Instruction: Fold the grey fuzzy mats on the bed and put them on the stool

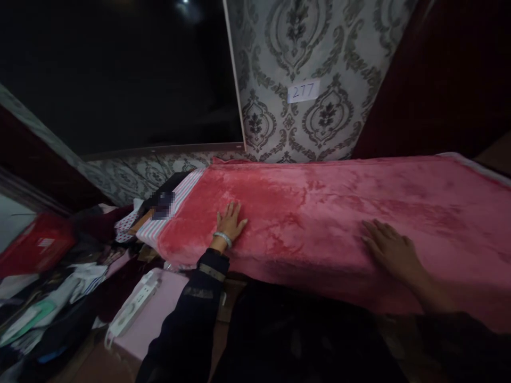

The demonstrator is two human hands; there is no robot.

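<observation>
A pink-red plush blanket (pixel 303 202) lies spread over a long surface in front of me, its near edge hanging down. My left hand (pixel 230 222) rests on the left part of the blanket, fingers spread, with a pale bracelet at the wrist. Farther right, my right hand (pixel 393 250) lies on the blanket with its fingers stretched out and slightly blurred. Neither hand holds anything. Striped cloth (pixel 159 226) shows beyond the blanket's left end.
A pixelated dark item (pixel 163 205) lies on the striped cloth. Below left, a white power strip (pixel 133 306) sits on a pink surface (pixel 165 300). Heaped clothes (pixel 75 282) fill the far left. A large screen (pixel 131 69) hangs on the patterned wall, near a paper marked 277 (pixel 304 91).
</observation>
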